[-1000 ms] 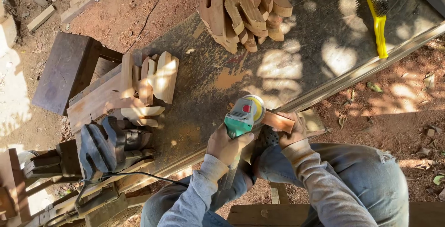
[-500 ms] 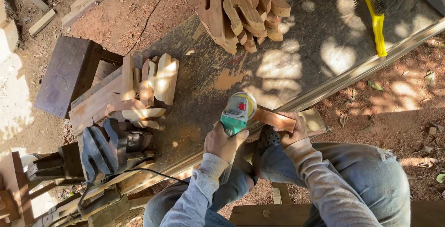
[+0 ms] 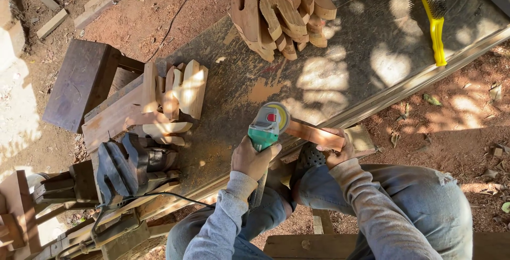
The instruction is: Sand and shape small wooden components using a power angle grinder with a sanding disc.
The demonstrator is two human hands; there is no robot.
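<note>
Head view, looking down.

- Left hand (image 3: 254, 158): wrapped tight round the body of a green grinder (image 3: 266, 127); its disc sits at the near edge of the bench (image 3: 372, 42), touching the end of a wood strip (image 3: 314, 134).
- Right hand (image 3: 340, 151): closed on the strip's other end, holding it along the bench edge; the fingers are partly hidden, so how firm the hold is stays unclear.
- Strip: reddish, lying slantwise at the bench's near edge, between the two hands.
- Brush (image 3: 434, 15): yellow handle, wire head, far right of bench, well apart from the hands.
- Cut wood pieces (image 3: 284, 10): stacked at the bench's far side.
- Paler pieces (image 3: 178, 92): heaped at the bench's left end.
- Dark stool (image 3: 79, 84): on the dirt, left.
- Cable (image 3: 159, 196): runs below the bench.
</note>
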